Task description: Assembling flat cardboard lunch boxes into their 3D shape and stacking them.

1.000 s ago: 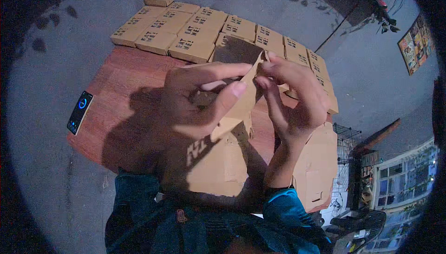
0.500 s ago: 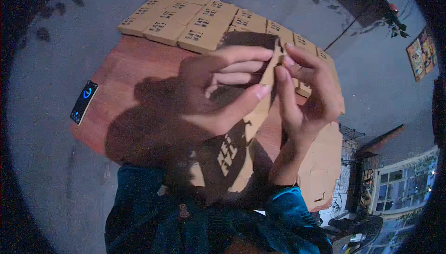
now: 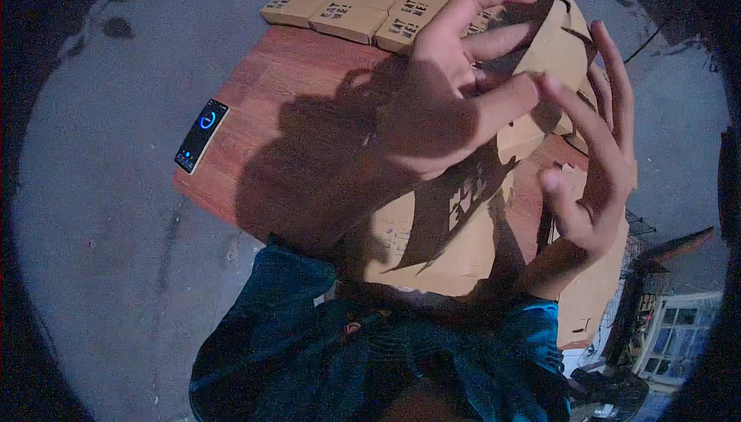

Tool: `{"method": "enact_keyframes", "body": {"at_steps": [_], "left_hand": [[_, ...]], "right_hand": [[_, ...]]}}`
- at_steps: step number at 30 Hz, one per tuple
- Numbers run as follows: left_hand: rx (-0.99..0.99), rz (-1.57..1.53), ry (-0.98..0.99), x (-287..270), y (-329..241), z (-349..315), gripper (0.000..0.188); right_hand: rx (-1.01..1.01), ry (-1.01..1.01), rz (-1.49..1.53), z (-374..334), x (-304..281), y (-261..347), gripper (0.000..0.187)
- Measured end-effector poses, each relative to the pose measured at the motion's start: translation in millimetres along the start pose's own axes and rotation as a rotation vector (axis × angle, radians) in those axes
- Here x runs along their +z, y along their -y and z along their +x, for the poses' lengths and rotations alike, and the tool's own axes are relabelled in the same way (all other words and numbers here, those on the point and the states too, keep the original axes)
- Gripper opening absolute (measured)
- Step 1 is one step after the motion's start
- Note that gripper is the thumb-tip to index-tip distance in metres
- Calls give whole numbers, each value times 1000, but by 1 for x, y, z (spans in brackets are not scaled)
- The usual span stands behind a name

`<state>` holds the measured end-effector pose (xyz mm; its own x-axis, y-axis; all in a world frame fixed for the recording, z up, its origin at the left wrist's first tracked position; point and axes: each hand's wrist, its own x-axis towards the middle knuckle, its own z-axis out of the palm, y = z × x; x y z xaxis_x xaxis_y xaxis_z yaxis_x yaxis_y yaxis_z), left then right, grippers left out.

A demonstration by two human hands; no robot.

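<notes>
A brown cardboard box blank [image 3: 559, 55], partly folded, is raised over the table. Its lower panel [image 3: 432, 248] carries dark print and spreads down toward my body, partly in shadow. My left hand [image 3: 455, 90] grips the raised wall, with the thumb on the near side and the fingers reaching over toward its inner side. My right hand [image 3: 598, 159] is at the right side of the wall, fingers stretched and spread, thumb held apart. One of its fingertips meets the board near my left thumb; other fingers lie along the far right edge.
Closed printed cardboard boxes [image 3: 351, 20] stand in rows along the far edge of the reddish wooden table [image 3: 309, 67]. A phone with a lit screen [image 3: 202, 136] lies at the left edge. Flat cardboard blanks [image 3: 590, 291] lie at the right. Grey floor [image 3: 116, 190] surrounds the table.
The view has shifted, so the table sits higher and further right. My right hand has gone from pinching the wall's edge to spread fingers, and the wall shows more of its face.
</notes>
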<state>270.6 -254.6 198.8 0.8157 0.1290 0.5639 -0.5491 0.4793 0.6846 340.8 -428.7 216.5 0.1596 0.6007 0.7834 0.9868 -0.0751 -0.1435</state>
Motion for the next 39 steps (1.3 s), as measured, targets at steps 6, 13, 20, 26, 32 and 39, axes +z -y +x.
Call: {"method": "enact_keyframes", "body": {"at_steps": [6, 13, 20, 26, 32, 39], "left_hand": [[-103, -169, -41, -6, 3, 2, 47], [-26, 117, 147, -4, 3, -3, 38], [35, 419, 122, -5, -4, -10, 42], [129, 466, 47, -2, 7, -18, 47], [288, 616, -36, -2, 24, -24, 41], [255, 644, 95, -7, 10, -23, 29]], "right_hand": [[-129, 51, -9, 0, 3, 1, 44], [-80, -104, 113, -5, 1, -5, 27], [-140, -2, 94, -5, -13, -6, 25], [-175, -79, 33, -6, -10, 5, 28], [-107, -257, 134, -9, 0, 11, 25], [-54, -239, 129, -7, 3, 17, 21]]}}
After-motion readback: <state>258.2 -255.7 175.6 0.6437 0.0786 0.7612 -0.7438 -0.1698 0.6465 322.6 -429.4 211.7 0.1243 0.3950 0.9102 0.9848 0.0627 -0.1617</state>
